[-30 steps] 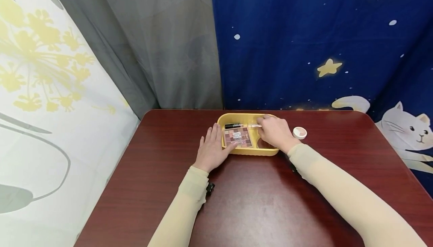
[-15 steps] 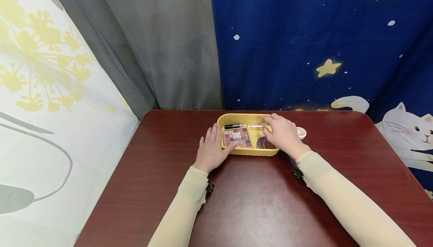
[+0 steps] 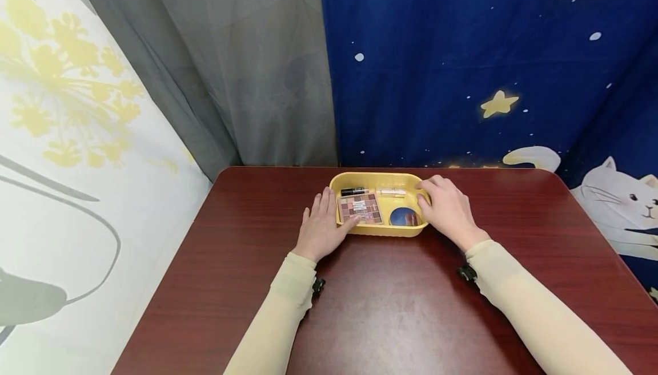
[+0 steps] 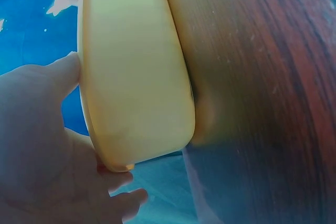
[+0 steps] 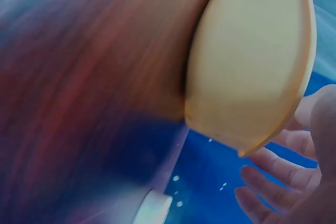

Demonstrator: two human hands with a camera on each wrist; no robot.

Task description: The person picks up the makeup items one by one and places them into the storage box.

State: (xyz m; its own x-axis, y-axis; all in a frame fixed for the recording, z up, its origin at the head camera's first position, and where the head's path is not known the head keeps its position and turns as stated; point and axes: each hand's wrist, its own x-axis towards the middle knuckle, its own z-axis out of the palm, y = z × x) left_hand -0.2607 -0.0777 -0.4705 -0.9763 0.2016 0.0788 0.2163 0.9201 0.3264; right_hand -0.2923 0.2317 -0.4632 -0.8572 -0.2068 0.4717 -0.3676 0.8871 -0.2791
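Observation:
In the head view my left hand (image 3: pixel 323 225) rests against the left end of a yellow tray (image 3: pixel 380 230), fingers fairly straight and thumb over the front rim. At the tray's right end, my right hand (image 3: pixel 447 208) has its thumb and fingers at the rim, loosely spread. Inside the tray lie an eyeshadow palette (image 3: pixel 361 208), a black tube (image 3: pixel 353 191), a slim clear tube (image 3: pixel 392 192) and a round, shiny, mirror-like disc (image 3: pixel 403 216). Both wrist views show the tray's outer side, with the left thumb (image 4: pixel 65 74) touching its rim.
The tray stands near the back edge of a dark red wooden table (image 3: pixel 390 306). A small white round pot (image 5: pixel 153 208) shows beside the tray in the right wrist view; my right hand hides it in the head view. Grey and blue curtains (image 3: pixel 437 67) hang behind.
My right hand has let go of the clear tube, which now lies in the tray, and moved right to the tray's right rim. The left hand has stayed put.

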